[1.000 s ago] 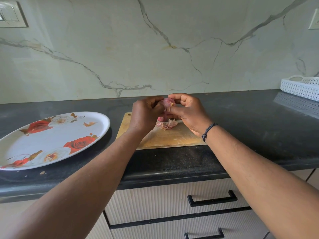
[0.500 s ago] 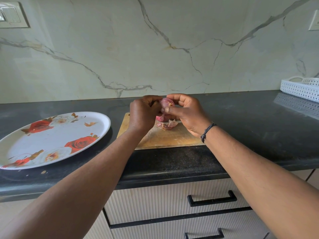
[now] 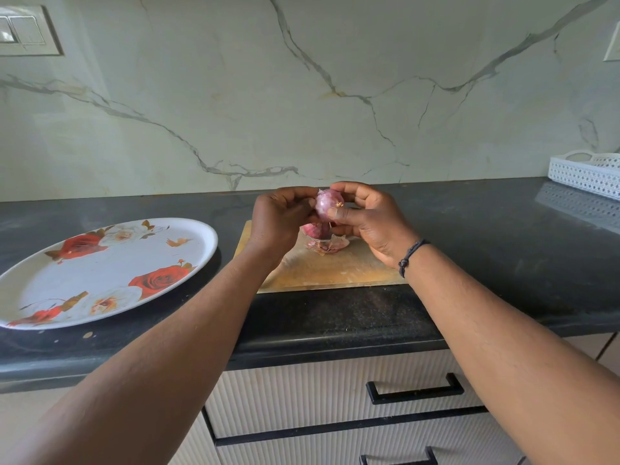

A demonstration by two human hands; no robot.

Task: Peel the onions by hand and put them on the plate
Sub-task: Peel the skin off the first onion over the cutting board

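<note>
A small red onion (image 3: pixel 328 203) is held above the wooden cutting board (image 3: pixel 339 268), its root end facing me. My right hand (image 3: pixel 370 219) grips it with thumb in front and fingers curled over the top. My left hand (image 3: pixel 280 218) pinches its left side, fingers curled. Another red onion (image 3: pixel 315 230) sits on the board below, partly hidden by my hands, with loose papery skins (image 3: pixel 330 245) beside it. The oval plate with red roses (image 3: pixel 30 286) lies on the counter to the left.
A black stone counter (image 3: pixel 503 250) runs along a marble wall. A white perforated tray (image 3: pixel 587 172) stands at the far right. Drawers with black handles (image 3: pixel 416 389) sit under the counter edge. A wall switch (image 3: pixel 23 30) is at the upper left.
Both hands have stayed above the board with the onion; the onion has turned slightly and shows more of its pink surface between the fingers.
</note>
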